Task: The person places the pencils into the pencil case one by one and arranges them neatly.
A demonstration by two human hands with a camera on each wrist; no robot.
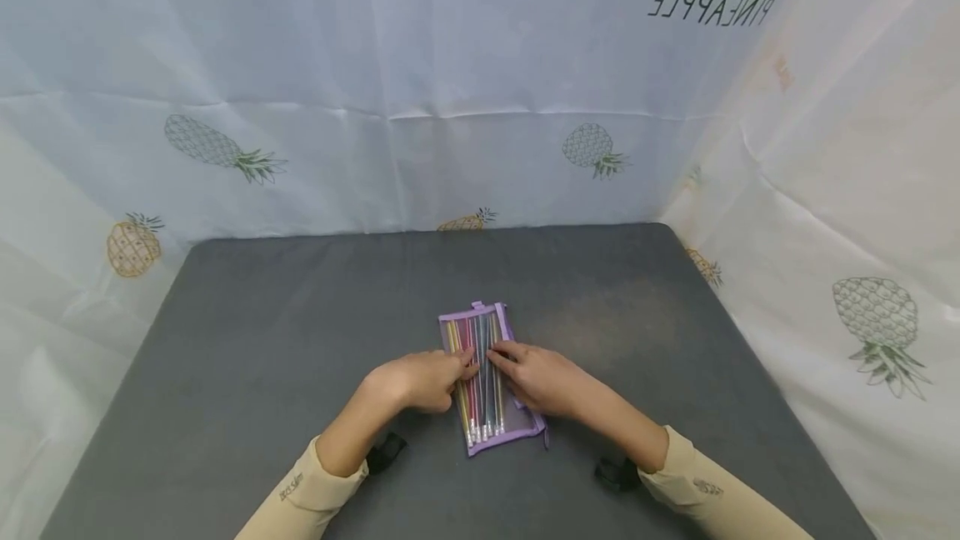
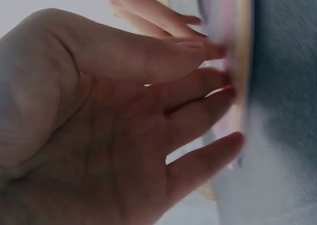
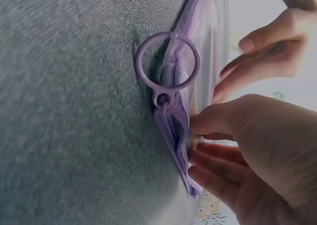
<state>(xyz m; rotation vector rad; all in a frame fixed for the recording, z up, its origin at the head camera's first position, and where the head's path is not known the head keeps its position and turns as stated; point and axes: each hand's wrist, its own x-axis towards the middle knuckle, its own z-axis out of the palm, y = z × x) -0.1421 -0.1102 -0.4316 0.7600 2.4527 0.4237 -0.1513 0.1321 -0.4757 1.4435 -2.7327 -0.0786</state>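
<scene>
A see-through pencil pouch [image 1: 517, 417] with purple edging lies on the grey table, tilted slightly. Inside it, several striped-looking pencils [image 1: 486, 330] in yellow, pink and dark blue-grey lie side by side, eraser ends toward me. From the left, my left hand [image 1: 423, 379] rests its fingertips on the pouch over the pencils. My right hand [image 1: 551, 382] touches the pouch from the other side, thumb and fingers loosely bent, fingertips near the left ones. In the right wrist view, a purple zip ring [image 3: 139, 61] stands out from the pouch's zipped side.
The dark grey table [image 1: 300, 307] spreads around the pouch. A white curtain [image 1: 480, 48] printed with pineapples hangs behind it and at both sides. Black straps [image 1: 386, 452] sit at the wrists, below light sleeves [image 1: 300, 494].
</scene>
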